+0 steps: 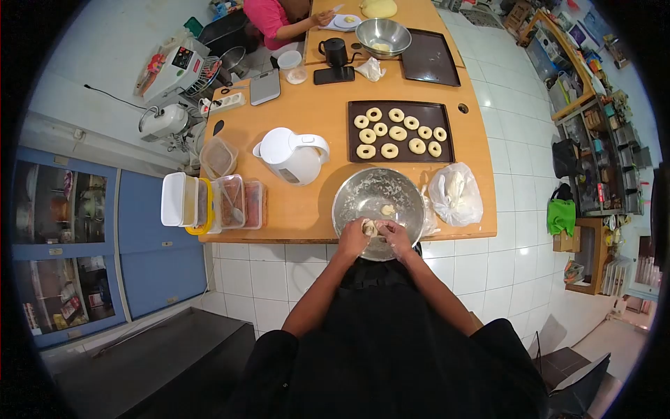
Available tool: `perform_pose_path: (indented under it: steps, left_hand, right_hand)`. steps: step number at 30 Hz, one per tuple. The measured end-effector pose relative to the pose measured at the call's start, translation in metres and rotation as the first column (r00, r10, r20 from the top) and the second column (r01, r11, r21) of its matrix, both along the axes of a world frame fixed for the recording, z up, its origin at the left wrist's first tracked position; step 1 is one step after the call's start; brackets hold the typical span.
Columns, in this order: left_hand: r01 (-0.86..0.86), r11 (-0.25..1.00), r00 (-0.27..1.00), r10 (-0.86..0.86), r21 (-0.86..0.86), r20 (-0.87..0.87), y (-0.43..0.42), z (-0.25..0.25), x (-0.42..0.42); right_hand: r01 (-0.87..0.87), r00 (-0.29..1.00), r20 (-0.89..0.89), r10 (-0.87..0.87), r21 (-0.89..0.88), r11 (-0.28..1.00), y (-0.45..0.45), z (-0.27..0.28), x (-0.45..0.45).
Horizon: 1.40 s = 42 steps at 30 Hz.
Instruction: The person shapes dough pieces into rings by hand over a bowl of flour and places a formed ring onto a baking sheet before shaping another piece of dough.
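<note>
Over the near side of a steel mixing bowl (347, 192), my left hand (354, 236) and my right hand (395, 239) pinch a small piece of pale dough (370, 228) between them. Its exact shape is partly covered by my fingers. A second dough lump (388, 209) lies inside the bowl, whose wall is smeared with dough bits. Beyond the bowl, a dark baking tray (401, 158) carries several dough rings (397, 133). To the right of the bowl sits a clear plastic bag (456, 195) with something pale in it.
A white electric kettle (289, 157) stands left of the bowl, with plastic containers (230, 202) at the left edge. Farther back are a scale (265, 87), a black kettle (335, 52), another steel bowl (384, 35) and a second tray (430, 59). Across the table, a person in pink (269, 21) works.
</note>
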<state>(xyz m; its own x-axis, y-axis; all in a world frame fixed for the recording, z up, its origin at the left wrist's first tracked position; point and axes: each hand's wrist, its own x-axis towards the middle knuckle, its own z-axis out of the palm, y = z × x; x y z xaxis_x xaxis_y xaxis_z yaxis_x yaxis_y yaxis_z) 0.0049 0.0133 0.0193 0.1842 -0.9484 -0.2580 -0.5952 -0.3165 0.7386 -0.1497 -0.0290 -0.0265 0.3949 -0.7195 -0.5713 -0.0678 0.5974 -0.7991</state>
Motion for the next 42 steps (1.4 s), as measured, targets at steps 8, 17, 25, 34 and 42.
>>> perform_pose_path:
  steps: [8, 17, 25, 34, 42]
  left_hand:
    - [0.052, 0.994, 0.997, -0.057, -0.1, -0.055, 0.002, -0.003, 0.002]
    - [0.117, 0.985, 0.993, -0.116, -0.124, 0.019, 0.003, 0.004, 0.002]
    - [0.137, 0.986, 0.988, -0.129, -0.098, 0.08, 0.003, -0.003, 0.007]
    - [0.11, 0.985, 0.992, -0.101, -0.136, 0.072, 0.001, -0.016, 0.005]
    - [-0.006, 0.998, 0.895, 0.036, 0.07, -0.444, -0.006, -0.022, 0.005]
  right_hand:
    - [0.008, 0.999, -0.033, -0.009, -0.028, 1.0, 0.002, 0.003, -0.001]
    - [-0.015, 0.999, -0.049, 0.013, -0.044, 0.999, 0.003, 0.001, 0.002]
    - [-0.021, 0.998, -0.065, 0.017, -0.056, 0.998, 0.001, -0.002, 0.006]
    - [-0.051, 0.998, -0.033, 0.05, -0.041, 0.998, -0.002, 0.003, 0.006]
    - [-0.039, 0.999, -0.015, 0.038, -0.047, 0.998, -0.006, -0.004, -0.005]
